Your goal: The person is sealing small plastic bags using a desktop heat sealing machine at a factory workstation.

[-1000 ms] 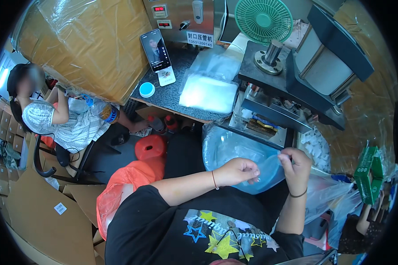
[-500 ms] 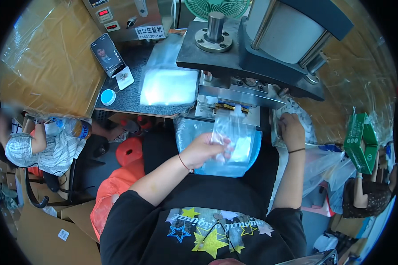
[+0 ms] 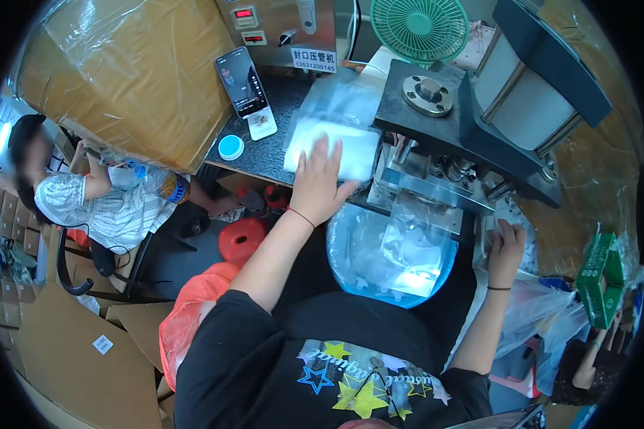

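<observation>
Left hand [image 3: 319,189] over bag stack [image 3: 358,151]
Stack lies at desk's [image 3: 270,159] front edge. Left grip: fingers apart. Right hand [image 3: 506,249] beside white pieces [image 3: 529,252]; grip state indeterminable.

Blk tee [image 3: 336,322] w/ ylw stars [image 3: 360,395]

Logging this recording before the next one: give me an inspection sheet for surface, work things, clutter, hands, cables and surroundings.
Surface: dark speckled counter, partly covered
Work things: clear bag at the press, lower part over the blue basin; stack of clear bags on the counter
Clutter: phone, blue-lidded round container
Hands: left hand open over the stack; right hand curled beside the press, hold unclear
Cables: white cord near the green fan
Surroundings: large wrapped carton, red stool, seated co-worker
</observation>
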The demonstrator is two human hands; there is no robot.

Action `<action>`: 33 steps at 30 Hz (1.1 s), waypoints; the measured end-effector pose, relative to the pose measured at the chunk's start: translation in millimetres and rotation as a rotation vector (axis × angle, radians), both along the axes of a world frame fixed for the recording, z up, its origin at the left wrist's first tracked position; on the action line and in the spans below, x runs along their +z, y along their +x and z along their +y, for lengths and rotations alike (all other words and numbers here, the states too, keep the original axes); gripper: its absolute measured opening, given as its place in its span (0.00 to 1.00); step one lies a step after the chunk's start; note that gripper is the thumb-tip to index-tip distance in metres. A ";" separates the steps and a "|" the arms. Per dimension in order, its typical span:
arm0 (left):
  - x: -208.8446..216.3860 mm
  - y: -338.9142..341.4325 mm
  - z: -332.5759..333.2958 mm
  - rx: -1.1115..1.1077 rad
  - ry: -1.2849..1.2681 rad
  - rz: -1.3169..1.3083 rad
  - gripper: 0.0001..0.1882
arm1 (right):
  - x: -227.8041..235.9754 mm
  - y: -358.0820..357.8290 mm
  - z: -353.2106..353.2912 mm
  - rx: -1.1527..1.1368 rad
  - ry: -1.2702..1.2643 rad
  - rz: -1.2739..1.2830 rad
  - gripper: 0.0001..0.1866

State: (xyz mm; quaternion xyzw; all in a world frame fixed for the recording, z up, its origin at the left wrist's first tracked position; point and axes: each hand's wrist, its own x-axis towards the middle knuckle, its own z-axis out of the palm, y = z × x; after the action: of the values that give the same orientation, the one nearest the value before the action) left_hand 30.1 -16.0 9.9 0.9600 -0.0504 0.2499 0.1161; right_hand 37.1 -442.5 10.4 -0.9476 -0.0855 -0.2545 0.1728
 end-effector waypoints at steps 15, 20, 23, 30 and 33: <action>13.2 -66.7 -49.7 -0.484 -0.798 0.433 0.05 | 59.5 -53.6 101.4 0.590 0.303 0.180 0.06; 3.8 -75.0 -85.6 -0.592 -1.053 0.694 0.08 | 81.8 -55.7 118.4 0.484 0.498 0.149 0.05; -7.4 -77.7 -90.4 -0.717 -1.251 0.811 0.12 | 77.8 -53.9 106.7 0.541 0.369 0.166 0.06; -22.7 -86.2 -112.4 -0.825 -1.536 1.216 0.14 | 92.6 -46.8 78.6 0.457 0.048 0.261 0.12; -22.9 -80.7 -107.2 -0.667 -1.616 1.219 0.13 | 59.3 -7.1 33.0 -0.042 -0.189 0.245 0.17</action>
State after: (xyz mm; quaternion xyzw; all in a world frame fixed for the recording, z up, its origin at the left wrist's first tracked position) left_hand -50.6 -123.1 -12.9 0.4987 -0.0634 -0.3581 0.7868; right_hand 30.0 -409.5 69.7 -0.9852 -0.0675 -0.1316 0.0868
